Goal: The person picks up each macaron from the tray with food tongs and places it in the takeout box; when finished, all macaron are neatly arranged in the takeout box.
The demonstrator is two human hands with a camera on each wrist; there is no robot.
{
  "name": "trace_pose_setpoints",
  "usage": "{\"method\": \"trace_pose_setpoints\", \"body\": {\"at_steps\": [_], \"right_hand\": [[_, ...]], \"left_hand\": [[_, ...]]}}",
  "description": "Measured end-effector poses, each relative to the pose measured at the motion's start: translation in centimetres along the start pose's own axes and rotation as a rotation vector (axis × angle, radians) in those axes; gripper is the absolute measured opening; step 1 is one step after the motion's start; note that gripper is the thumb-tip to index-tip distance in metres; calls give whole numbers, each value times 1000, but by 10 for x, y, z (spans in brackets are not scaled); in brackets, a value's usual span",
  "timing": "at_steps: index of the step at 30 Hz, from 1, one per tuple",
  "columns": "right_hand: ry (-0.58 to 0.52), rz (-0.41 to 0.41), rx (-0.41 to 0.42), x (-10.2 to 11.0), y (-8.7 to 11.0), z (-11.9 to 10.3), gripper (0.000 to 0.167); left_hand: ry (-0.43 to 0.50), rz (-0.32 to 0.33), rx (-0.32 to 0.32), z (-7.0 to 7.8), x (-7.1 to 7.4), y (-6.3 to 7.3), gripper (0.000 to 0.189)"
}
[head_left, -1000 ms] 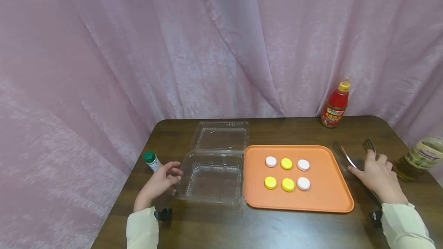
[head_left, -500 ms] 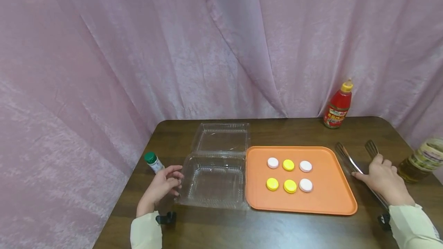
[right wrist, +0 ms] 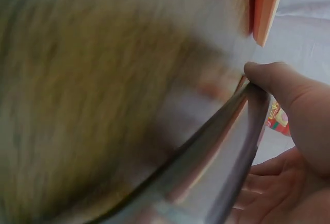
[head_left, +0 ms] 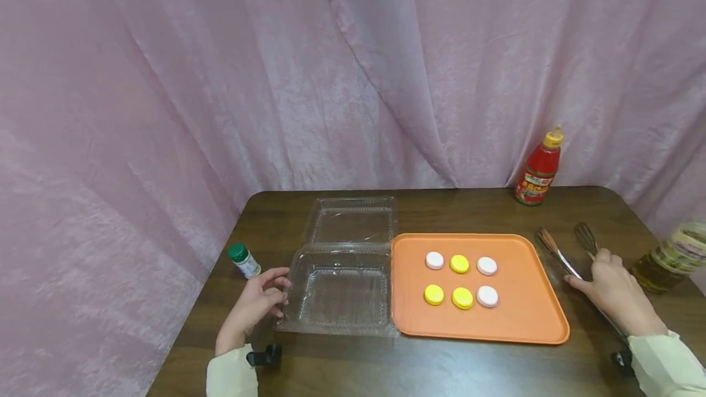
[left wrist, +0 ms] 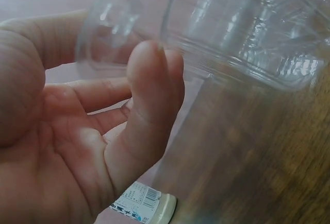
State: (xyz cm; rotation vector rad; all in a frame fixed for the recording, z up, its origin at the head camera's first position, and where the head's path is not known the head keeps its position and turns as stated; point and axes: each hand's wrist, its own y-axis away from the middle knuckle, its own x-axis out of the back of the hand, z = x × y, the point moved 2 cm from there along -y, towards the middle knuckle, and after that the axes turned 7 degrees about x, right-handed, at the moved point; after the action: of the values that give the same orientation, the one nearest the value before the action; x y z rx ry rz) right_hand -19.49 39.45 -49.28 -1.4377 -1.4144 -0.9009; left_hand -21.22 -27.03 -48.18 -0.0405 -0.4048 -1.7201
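Note:
At the left, my left hand [head_left: 255,300] pinches the near-left rim of a clear plastic clamshell box [head_left: 342,299]; its lid [head_left: 353,220] lies folded back behind it. In the left wrist view the box's see-through rim [left wrist: 124,33] passes between the thumb and a curled finger. Over at the right, my right hand [head_left: 620,296] holds metal tongs [head_left: 559,256] with slotted ends. The thumb rests on one arm of the tongs [right wrist: 242,157] in the right wrist view; the fingers on the other arm are partly hidden. The ends stand apart with nothing between them.
Between the hands lies an orange tray [head_left: 524,317] bearing yellow and white macaron-like discs [head_left: 462,298]. A green-capped jar [head_left: 244,260] stands beside the left hand. Behind the tray is a red sauce bottle [head_left: 537,170]; an oil bottle [head_left: 670,259] stands right of the tongs.
The tongs' ends have come closer together, and my right hand has shifted slightly right. The clamshell box has slid slightly left and towards me with my left hand on it.

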Motion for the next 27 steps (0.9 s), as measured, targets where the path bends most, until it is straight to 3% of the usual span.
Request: {"method": "trace_pose_setpoints", "body": {"at_steps": [6,10,20,27], "right_hand": [[0,48,-2,7,7,-5,92],[5,85,7,12,15,-6,88],[46,188,106,18,31,-17,76],[27,306,233,22,33,-33,60]], "left_hand": [[-4,-1,-12,-2,1,1,58],[-5,-6,-22,-1,0,1,59],[-13,-15,-19,3,0,3,56],[-28,-17,-24,4,-1,4,57]]}}
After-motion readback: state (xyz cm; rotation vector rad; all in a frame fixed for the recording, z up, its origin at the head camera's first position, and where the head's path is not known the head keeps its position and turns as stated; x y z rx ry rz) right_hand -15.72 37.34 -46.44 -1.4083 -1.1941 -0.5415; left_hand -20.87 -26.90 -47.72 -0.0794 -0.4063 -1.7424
